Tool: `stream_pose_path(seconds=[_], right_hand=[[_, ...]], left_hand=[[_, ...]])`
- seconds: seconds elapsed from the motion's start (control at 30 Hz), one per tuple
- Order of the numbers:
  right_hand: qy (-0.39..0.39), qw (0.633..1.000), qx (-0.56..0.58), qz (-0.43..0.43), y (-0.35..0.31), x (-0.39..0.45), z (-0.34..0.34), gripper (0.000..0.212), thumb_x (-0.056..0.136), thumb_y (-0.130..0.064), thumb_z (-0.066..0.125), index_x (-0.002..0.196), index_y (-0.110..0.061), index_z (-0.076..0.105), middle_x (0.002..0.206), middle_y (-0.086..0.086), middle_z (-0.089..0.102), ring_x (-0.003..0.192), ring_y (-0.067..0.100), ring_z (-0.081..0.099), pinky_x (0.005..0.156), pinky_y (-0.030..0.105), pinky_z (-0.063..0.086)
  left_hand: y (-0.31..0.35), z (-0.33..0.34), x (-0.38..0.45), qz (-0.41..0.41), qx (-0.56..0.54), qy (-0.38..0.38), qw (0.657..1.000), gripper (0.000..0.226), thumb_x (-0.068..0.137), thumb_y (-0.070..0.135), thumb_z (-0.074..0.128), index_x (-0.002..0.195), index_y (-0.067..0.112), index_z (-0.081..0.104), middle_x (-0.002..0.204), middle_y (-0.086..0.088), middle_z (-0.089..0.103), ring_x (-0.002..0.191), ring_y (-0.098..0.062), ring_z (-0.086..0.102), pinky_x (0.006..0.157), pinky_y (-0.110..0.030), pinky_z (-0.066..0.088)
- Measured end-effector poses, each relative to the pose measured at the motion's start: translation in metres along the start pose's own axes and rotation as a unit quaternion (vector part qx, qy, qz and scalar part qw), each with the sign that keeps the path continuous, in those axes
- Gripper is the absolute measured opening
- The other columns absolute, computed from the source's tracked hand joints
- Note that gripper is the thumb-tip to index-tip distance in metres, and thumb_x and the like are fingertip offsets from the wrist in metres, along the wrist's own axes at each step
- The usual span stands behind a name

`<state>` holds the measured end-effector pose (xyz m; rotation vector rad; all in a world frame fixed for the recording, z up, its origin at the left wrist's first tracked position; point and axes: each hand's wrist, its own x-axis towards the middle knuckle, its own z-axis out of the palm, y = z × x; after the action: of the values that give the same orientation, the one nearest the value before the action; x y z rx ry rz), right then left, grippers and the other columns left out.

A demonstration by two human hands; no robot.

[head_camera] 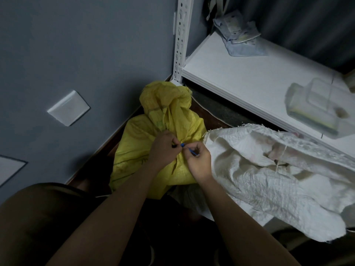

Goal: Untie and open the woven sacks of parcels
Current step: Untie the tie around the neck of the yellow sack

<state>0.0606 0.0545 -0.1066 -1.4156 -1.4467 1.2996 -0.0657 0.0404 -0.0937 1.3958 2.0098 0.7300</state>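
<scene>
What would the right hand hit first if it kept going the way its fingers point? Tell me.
The right hand points up-left at the left hand, almost touching it over the yellow sack's tied neck. It would probably meet those fingers first.

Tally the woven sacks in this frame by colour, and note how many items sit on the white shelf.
Yellow woven sack: 1, neck gathered, both hands working a blue tie at it
White woven sack: 1, mouth already open
Items on the white shelf: 2, a clear plastic-wrapped package and a pale blue packet
Total: 2 sacks, 2 shelf items, 4 things.
</scene>
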Motion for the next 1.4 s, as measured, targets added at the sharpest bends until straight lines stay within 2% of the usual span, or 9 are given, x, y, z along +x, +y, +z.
stream_pose_path(seconds=[0.13,0.3,0.57,0.73,0.9,1.0,1.13,1.3,1.4], right_hand=[[0.013,1.000,0.005,0.006,-0.0004,-0.0017,0.0003,0.019,0.081,0.002,0.065,0.073,-0.014,0.057,0.072,-0.002,0.060,0.065,-0.003,0.054,0.065,0.009,0.042],[-0.005,1.000,0.002,0.010,0.0005,0.0005,0.0023,0.010,0.083,0.000,0.066,0.079,-0.008,0.062,0.077,-0.003,0.063,0.069,-0.004,0.057,0.068,0.008,0.043],[-0.003,1.000,0.012,0.006,0.0025,-0.0055,0.0008,0.024,0.082,0.002,0.065,0.072,-0.016,0.053,0.074,0.004,0.060,0.066,0.004,0.054,0.064,0.012,0.043],[-0.026,0.999,0.035,0.006,0.0064,-0.0037,0.0025,0.025,0.083,0.006,0.063,0.071,-0.014,0.055,0.087,0.014,0.069,0.086,0.014,0.066,0.073,0.017,0.050],[-0.026,0.999,0.043,0.011,0.0070,-0.0024,0.0015,0.019,0.083,0.004,0.064,0.074,-0.013,0.061,0.087,0.012,0.070,0.084,0.019,0.067,0.075,0.021,0.051],[-0.015,0.999,0.035,0.013,0.0070,-0.0035,0.0012,0.017,0.084,0.002,0.064,0.075,-0.013,0.062,0.084,0.010,0.069,0.078,0.013,0.064,0.072,0.017,0.049],[-0.029,0.999,0.015,0.013,0.0037,-0.0026,0.0003,0.009,0.086,0.001,0.064,0.082,-0.007,0.066,0.078,-0.005,0.065,0.071,-0.005,0.060,0.071,0.009,0.045],[-0.026,1.000,0.015,0.000,0.0012,-0.0072,-0.0002,0.013,0.084,0.004,0.062,0.087,-0.009,0.062,0.076,-0.005,0.062,0.069,-0.006,0.057,0.070,0.008,0.043],[-0.010,1.000,0.007,-0.004,-0.0005,-0.0091,0.0002,0.018,0.083,0.004,0.062,0.079,-0.013,0.057,0.070,-0.003,0.055,0.063,-0.005,0.051,0.064,0.008,0.040]], left_hand=[[-0.0015,0.0007,0.0005,-0.005,-0.006,-0.002,1.000,0.008,0.079,0.013,0.068,0.076,0.010,0.061,0.089,0.002,0.049,0.094,-0.018,0.051,0.079,-0.027,0.041],[-0.0044,-0.0003,-0.0005,-0.009,-0.016,0.005,1.000,0.014,0.079,0.013,0.069,0.073,0.015,0.056,0.088,0.003,0.048,0.093,-0.015,0.050,0.077,-0.023,0.037],[-0.0032,-0.0007,-0.0016,-0.016,-0.022,-0.002,1.000,0.013,0.079,0.014,0.069,0.074,0.015,0.057,0.087,0.005,0.046,0.091,-0.010,0.048,0.076,-0.022,0.037],[-0.0063,-0.0028,-0.0020,-0.012,-0.011,-0.010,1.000,0.015,0.079,0.016,0.070,0.074,0.017,0.056,0.089,0.004,0.047,0.090,-0.011,0.048,0.077,-0.024,0.039],[-0.0057,-0.0030,-0.0011,-0.014,-0.011,-0.009,1.000,0.015,0.079,0.015,0.070,0.073,0.017,0.056,0.088,0.005,0.046,0.088,-0.008,0.046,0.075,-0.022,0.037],[-0.0065,-0.0018,-0.0016,-0.015,-0.019,-0.006,1.000,0.016,0.079,0.015,0.070,0.071,0.018,0.055,0.087,0.005,0.046,0.087,-0.009,0.047,0.075,-0.024,0.038],[-0.0080,-0.0029,-0.0007,-0.014,-0.017,-0.010,1.000,0.017,0.078,0.015,0.070,0.070,0.019,0.055,0.086,0.006,0.047,0.085,-0.009,0.048,0.073,-0.022,0.037],[-0.0084,-0.0017,0.0006,-0.015,-0.012,-0.017,1.000,0.013,0.079,0.017,0.070,0.074,0.016,0.058,0.087,0.006,0.047,0.085,-0.009,0.049,0.073,-0.022,0.037],[-0.0076,-0.0029,-0.0003,-0.012,-0.019,-0.019,1.000,0.014,0.078,0.014,0.069,0.072,0.015,0.057,0.085,0.006,0.046,0.086,-0.010,0.049,0.075,-0.022,0.038]])
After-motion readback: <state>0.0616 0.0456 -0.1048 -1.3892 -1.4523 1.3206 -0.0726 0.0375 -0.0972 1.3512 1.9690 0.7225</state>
